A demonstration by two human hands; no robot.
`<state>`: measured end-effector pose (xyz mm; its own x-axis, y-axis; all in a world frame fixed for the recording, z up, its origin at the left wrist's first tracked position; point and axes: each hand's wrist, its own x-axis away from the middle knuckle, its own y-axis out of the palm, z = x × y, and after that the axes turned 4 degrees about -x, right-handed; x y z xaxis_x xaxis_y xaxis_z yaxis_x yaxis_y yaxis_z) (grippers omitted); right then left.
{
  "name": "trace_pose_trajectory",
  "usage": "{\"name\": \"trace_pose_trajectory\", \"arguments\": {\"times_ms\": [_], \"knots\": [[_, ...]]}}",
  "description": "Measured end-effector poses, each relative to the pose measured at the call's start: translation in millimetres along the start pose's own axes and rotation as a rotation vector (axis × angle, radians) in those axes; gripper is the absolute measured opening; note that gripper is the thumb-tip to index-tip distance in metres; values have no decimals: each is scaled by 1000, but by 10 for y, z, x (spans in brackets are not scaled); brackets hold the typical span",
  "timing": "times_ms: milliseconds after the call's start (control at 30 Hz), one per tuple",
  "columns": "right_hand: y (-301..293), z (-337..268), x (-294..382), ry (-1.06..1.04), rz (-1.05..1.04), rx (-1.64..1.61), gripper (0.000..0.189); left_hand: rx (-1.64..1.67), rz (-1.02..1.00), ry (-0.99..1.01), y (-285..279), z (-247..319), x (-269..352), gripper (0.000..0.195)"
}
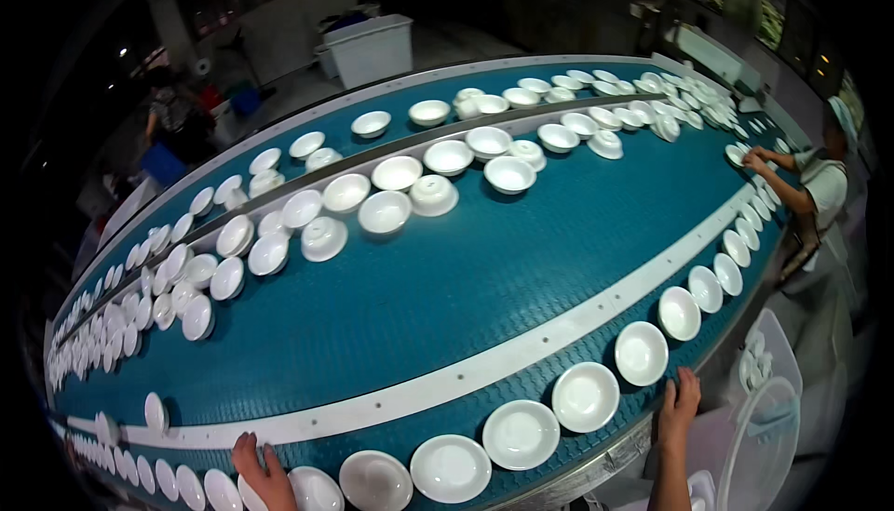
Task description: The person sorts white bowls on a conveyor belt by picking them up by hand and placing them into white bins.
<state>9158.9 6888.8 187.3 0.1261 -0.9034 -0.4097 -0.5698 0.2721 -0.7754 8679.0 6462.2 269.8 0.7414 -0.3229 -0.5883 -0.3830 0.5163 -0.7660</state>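
White bowls stand upright in a curved row along the near lane of a teal conveyor belt [503, 287]. My left hand [262, 469] is over that lane at the lower left, partly covering one bowl beside a fuller view of another white bowl [316, 489]. Whether it touches them cannot be told; its fingers are slightly spread. At the belt's near edge on the right, my right hand [679, 399] is raised with its fingers apart and nothing in it, just below a white bowl [641, 354]. Many bowls, some upside down, lie along the central divider [419, 141].
A co-worker [824, 183] at the right end reaches over the belt with a bowl by the hands. A white divider strip [461, 377] borders the near lane. Clear plastic bins [761, 434] stand at the lower right. Another person [174, 113] is beyond the belt, near a white bin [370, 50].
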Motion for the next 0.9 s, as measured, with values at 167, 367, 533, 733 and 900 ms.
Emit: {"name": "trace_pose_trajectory", "arguments": {"times_ms": [167,367,533,733,900], "knots": [[-30,245,-309,1,20,-70,29,49,-136,172,-182,1389,258,27],[-460,318,-586,-86,78,-85,33,395,-381,340,-70,2626,511,29],[-313,336,-1116,-253,-265,-122,30,503,-582,512,19,3809,702,36],[-595,716,-1547,-364,-339,-402,30,518,-601,536,526,5250,1046,40],[-575,1306,-2022,-467,-486,-311,35,288,-704,498,1151,6306,1183,60]]}}
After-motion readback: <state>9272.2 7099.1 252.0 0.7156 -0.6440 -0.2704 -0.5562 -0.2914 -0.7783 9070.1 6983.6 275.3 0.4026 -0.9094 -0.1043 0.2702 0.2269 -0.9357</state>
